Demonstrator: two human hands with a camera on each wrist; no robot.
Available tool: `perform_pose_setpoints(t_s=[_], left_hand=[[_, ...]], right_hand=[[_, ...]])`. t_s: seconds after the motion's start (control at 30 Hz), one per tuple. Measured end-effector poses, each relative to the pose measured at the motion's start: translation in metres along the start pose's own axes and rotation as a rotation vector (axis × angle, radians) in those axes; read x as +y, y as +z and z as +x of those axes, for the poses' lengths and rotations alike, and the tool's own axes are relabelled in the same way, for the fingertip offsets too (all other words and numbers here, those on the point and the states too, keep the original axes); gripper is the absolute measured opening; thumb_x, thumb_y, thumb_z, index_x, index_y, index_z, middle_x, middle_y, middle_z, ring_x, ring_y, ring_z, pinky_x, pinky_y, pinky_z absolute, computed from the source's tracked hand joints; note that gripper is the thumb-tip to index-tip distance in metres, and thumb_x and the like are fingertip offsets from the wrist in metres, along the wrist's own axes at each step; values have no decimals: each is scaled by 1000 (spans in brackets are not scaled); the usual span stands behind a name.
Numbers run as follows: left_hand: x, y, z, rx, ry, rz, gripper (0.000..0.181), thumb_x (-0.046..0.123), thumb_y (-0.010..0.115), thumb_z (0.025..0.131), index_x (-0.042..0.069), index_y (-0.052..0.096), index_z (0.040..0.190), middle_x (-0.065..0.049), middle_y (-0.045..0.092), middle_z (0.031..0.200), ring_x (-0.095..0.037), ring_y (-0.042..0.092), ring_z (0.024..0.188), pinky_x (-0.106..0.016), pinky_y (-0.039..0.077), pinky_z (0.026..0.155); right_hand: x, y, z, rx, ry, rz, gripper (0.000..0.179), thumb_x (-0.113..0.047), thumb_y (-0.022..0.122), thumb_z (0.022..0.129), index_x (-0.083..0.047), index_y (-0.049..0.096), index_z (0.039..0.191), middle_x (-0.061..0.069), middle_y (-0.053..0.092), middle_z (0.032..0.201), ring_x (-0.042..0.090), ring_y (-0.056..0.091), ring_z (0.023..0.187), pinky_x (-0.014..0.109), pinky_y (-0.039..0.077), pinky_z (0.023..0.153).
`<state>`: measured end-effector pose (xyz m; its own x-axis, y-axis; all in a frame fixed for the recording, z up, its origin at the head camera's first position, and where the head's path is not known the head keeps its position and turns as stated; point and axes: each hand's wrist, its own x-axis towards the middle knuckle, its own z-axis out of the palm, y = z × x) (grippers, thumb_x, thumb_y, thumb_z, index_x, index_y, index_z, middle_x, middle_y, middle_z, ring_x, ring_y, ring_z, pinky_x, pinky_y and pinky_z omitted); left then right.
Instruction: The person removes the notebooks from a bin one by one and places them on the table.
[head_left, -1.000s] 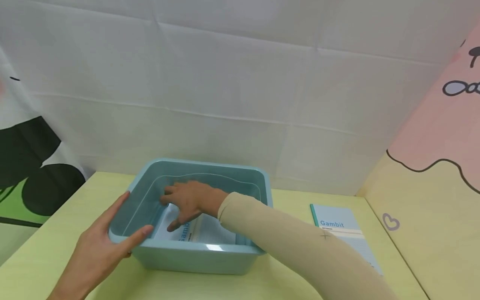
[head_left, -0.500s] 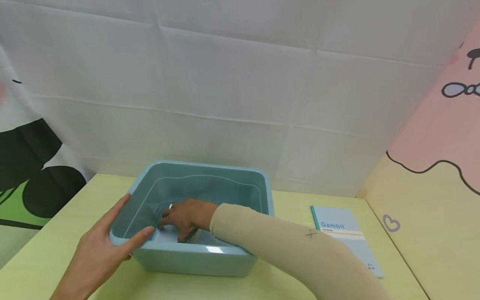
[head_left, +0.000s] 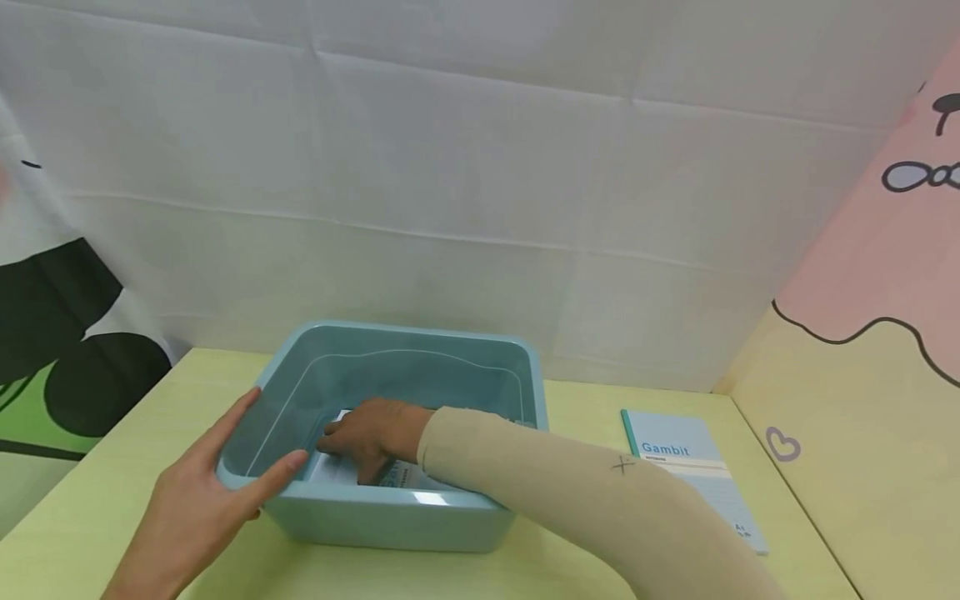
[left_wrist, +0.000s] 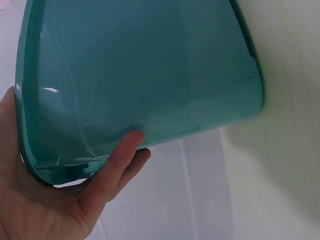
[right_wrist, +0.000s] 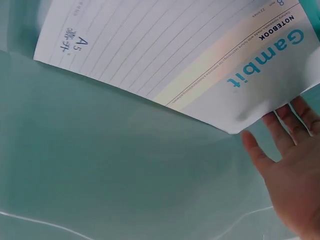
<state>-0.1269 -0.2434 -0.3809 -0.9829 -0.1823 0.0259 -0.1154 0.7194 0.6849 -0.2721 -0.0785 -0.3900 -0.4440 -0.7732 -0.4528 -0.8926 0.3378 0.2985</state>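
Note:
My left hand (head_left: pixel 191 492) grips the left front corner of a blue-green plastic tub (head_left: pixel 420 329), its thumb inside the rim and its fingers along the outside. Inside the tub lies a pale blue-and-white Gambit notebook (head_left: pixel 408 477), partly covered by my right hand (head_left: pixel 375 429). In the right wrist view, the right fingers curl at the notebook's (right_wrist: pixel 210 75) short edge and the thumb meets its corner. Where the fingertips go past that edge they are hidden. My right forearm wears a beige sleeve (head_left: pixel 555 467) and crosses the tub's front rim.
Another Gambit notebook (head_left: pixel 678 450) lies on the yellow table (head_left: pixel 581 408) to the right of the tub. A white cloth (head_left: pixel 465 167) hangs behind. Printed side panels stand at left and right.
My right hand has reached lower into the tub, from above the notebook down to its left end. The notebook under it has shifted slightly. My left hand stays on the rim.

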Motion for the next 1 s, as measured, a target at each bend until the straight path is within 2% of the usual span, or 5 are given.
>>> perform_pose_setpoints(t_s=[0.27, 0.43, 0.63, 0.83, 1.0], left_hand=[[-1, 0, 2, 4, -3, 22, 101, 67, 67, 92, 39, 5, 168, -31, 28, 168, -55, 41, 138, -72, 47, 93], [-2, 0, 1, 2, -6, 20, 101, 67, 66, 93, 40, 4, 167, -30, 26, 169, -57, 38, 141, -73, 44, 95], [0, -1, 2, -19, -21, 13, 102, 68, 65, 93, 38, 2, 168, -30, 23, 170, -59, 36, 143, -76, 43, 97], [7, -4, 4, -57, -52, 29, 105, 69, 63, 94, 31, 0, 169, -33, 19, 170, -60, 33, 142, -79, 41, 100], [4, -4, 4, -60, -55, 38, 105, 70, 62, 94, 33, -2, 168, -33, 20, 169, -60, 35, 140, -79, 42, 98]], right_hand=[[-3, -3, -4, 9, 5, -92, 65, -63, 68, 91, -53, 44, 150, -21, 44, 150, 2, 41, 138, 36, 35, 121], [-3, -4, -3, -18, 13, -12, 79, -68, 68, 90, -49, 34, 158, -23, 41, 159, 1, 43, 146, 39, 26, 130], [-3, -3, -2, -2, 9, -77, 75, -72, 63, 89, -50, 36, 156, -23, 42, 159, 2, 40, 147, 37, 29, 126], [0, -6, -4, 114, 25, -238, 72, -81, 49, 90, -44, 48, 151, -14, 45, 155, 6, 39, 142, 35, 34, 117], [5, -13, -7, 225, 48, -198, 80, -86, 37, 91, -33, 47, 150, -13, 51, 151, 7, 45, 141, 34, 34, 120]])
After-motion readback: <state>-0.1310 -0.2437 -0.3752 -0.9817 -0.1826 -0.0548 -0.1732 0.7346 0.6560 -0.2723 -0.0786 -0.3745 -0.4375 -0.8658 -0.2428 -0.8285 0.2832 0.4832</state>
